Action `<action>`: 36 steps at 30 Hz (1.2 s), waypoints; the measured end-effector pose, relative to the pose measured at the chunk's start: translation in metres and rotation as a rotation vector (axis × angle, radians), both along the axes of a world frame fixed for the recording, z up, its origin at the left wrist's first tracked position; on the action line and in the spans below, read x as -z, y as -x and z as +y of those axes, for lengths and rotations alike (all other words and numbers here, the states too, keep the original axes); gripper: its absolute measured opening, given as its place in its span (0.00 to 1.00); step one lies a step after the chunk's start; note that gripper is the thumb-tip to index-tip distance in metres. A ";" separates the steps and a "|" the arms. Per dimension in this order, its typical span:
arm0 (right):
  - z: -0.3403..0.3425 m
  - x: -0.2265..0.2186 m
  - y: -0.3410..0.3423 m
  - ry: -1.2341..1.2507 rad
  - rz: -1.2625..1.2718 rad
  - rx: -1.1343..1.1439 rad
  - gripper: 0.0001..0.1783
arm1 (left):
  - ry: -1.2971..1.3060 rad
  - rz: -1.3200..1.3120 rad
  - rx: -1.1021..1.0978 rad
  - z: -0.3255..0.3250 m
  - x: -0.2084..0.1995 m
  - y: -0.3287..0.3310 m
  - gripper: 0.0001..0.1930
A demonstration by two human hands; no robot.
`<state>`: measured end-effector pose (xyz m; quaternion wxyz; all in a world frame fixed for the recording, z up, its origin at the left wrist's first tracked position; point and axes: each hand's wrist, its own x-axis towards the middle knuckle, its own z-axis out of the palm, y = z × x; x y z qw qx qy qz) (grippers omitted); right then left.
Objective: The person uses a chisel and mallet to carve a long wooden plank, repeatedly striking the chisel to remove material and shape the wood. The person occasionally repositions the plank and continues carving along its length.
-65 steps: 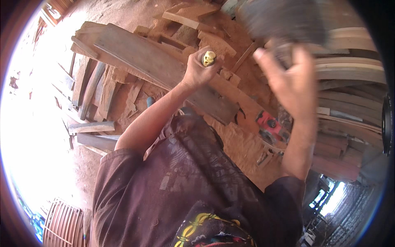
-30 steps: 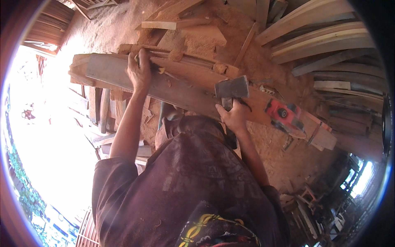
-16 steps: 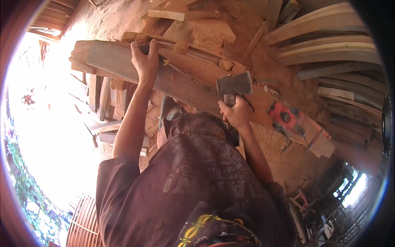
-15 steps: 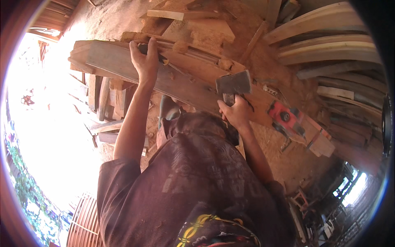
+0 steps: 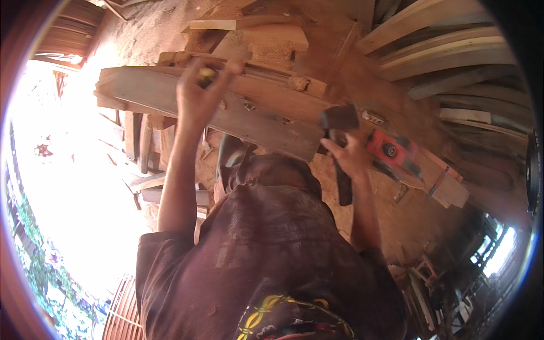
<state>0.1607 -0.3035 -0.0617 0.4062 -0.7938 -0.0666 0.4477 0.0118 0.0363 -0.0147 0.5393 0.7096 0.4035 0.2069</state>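
A long wooden board lies slantwise before me, with a few small notches cut in its face. Over its left half, my left hand is curled round a chisel. Only the yellowish end of its handle shows; the blade is hidden and the fingers are somewhat blurred. At the board's right end, my right hand grips a dark mallet, its block head up and its handle pointing down toward me.
A red and black power tool rests just right of my right hand on a wooden piece. Curved timbers are stacked at the far right. Wood offcuts and shavings lie beyond the board. More wood pieces stand at left under bright light.
My right hand has moved right and slightly nearer with the mallet, whose handle now shows. My left hand has turned the chisel, and its blade has gone from sight.
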 end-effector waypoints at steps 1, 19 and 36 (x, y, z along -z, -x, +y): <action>-0.012 0.001 -0.005 0.081 -0.020 0.027 0.25 | -0.128 0.128 0.123 -0.007 0.017 0.008 0.20; -0.082 0.033 0.025 0.377 -0.857 -0.103 0.32 | -0.455 0.185 0.138 -0.043 0.096 0.053 0.16; -0.014 0.044 0.020 0.307 -1.076 -0.615 0.35 | -0.315 0.185 0.014 -0.100 0.101 0.047 0.18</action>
